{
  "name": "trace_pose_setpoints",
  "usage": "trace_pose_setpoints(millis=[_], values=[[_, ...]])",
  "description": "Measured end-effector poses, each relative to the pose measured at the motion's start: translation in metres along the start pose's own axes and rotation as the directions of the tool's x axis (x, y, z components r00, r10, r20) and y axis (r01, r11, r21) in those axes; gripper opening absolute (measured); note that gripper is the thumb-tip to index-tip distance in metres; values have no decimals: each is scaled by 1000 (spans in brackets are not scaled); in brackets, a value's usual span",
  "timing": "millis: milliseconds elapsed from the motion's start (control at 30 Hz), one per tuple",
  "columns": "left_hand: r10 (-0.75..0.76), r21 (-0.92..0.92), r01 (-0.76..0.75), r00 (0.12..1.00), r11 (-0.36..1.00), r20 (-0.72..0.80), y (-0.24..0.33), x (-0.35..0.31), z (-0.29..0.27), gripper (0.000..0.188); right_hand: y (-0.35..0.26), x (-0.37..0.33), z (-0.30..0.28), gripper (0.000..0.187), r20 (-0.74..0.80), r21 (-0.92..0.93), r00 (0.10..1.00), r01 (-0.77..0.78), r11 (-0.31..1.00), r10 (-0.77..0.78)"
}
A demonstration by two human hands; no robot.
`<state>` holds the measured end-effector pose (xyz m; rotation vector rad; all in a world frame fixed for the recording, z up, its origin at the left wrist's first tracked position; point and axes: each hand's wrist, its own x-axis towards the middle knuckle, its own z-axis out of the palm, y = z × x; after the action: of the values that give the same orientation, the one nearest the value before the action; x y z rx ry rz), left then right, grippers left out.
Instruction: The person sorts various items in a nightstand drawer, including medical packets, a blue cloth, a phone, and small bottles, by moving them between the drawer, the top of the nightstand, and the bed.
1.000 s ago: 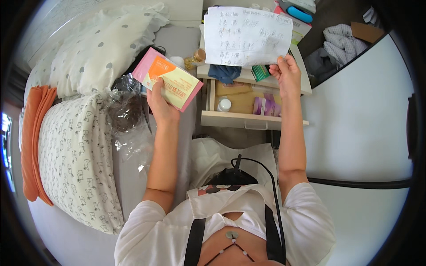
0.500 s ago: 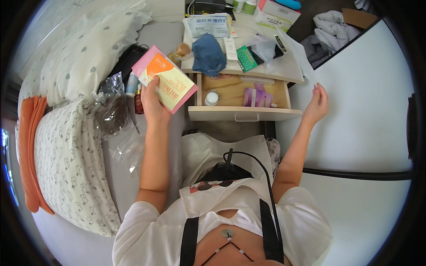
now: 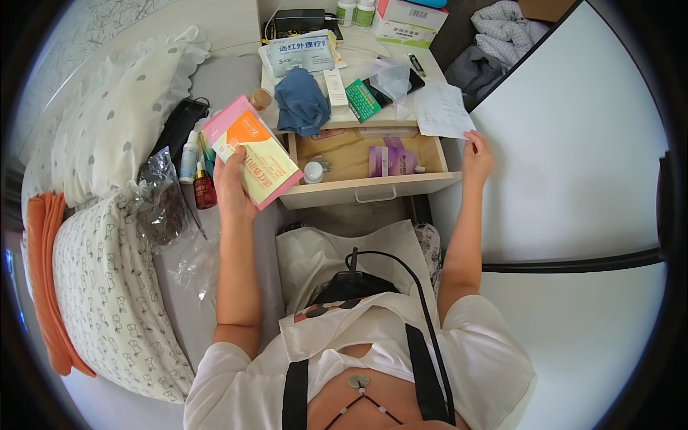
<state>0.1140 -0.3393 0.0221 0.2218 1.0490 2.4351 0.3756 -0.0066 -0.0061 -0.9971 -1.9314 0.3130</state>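
Note:
My left hand (image 3: 235,190) grips a flat cream-and-orange packet (image 3: 269,168) together with a pink flat packet or booklet (image 3: 221,118) behind it, above the bed's edge. On the right, the fingers of my right hand (image 3: 476,159) pinch the near corner of a white sheet of paper (image 3: 443,109) with writing on it, which overhangs the nightstand's right edge. Between my hands an open drawer (image 3: 416,184) holds a small white-capped jar (image 3: 313,172) and a purple package (image 3: 393,161).
The nightstand top carries a blue cloth (image 3: 302,100), a white slim box (image 3: 335,91), a green card box (image 3: 362,99), a blue-white pouch (image 3: 297,54) and stacked boxes (image 3: 405,32). Bottles (image 3: 204,188) and a clear plastic bag (image 3: 161,208) lie on the bed.
My right hand has moved up and taken the paper's corner, and the paper has turned outward. My left hand still holds the packets. The whole view has shifted slightly.

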Motion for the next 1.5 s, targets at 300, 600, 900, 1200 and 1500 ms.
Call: trace_pose_setpoints(millis=[300,600,900,1200,1500], values=[[-78,-118,84,996,989,51,-6,1,-6,29,4,-10,13,30,27,131,989,-148,980,146],[-209,-118,218,974,969,84,-18,-3,3,33,-18,-5,24,26,28,100,998,-59,993,57],[-269,63,262,950,963,161,-21,-9,8,34,-115,-20,62,15,208,445,957,91,891,-202],[-142,25,140,987,990,79,-16,1,-7,29,-207,-2,134,22,452,198,815,306,931,-363],[-68,-31,66,995,997,-68,-17,11,-14,29,-218,32,168,44,635,-293,766,353,888,-95]])
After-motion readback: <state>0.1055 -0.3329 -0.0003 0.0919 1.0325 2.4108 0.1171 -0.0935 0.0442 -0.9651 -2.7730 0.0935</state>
